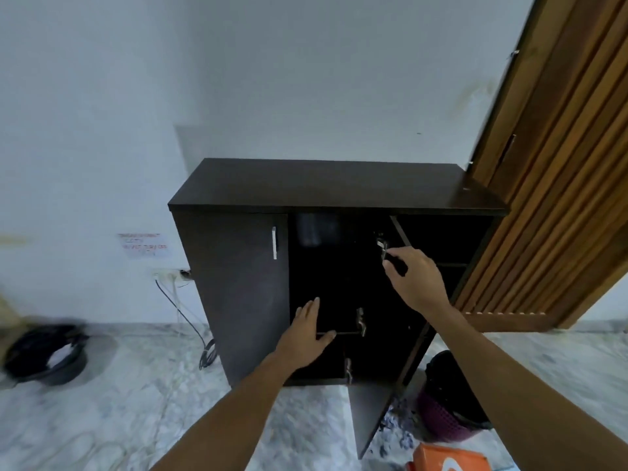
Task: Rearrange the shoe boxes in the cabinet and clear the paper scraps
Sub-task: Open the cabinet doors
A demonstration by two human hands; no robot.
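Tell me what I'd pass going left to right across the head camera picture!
First the black tub, then wall socket → closed cabinet door → left hand → right hand → wooden door.

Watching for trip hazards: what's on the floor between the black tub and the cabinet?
In the head view, a dark cable hangs from the wall socket and coils beside the cabinet.
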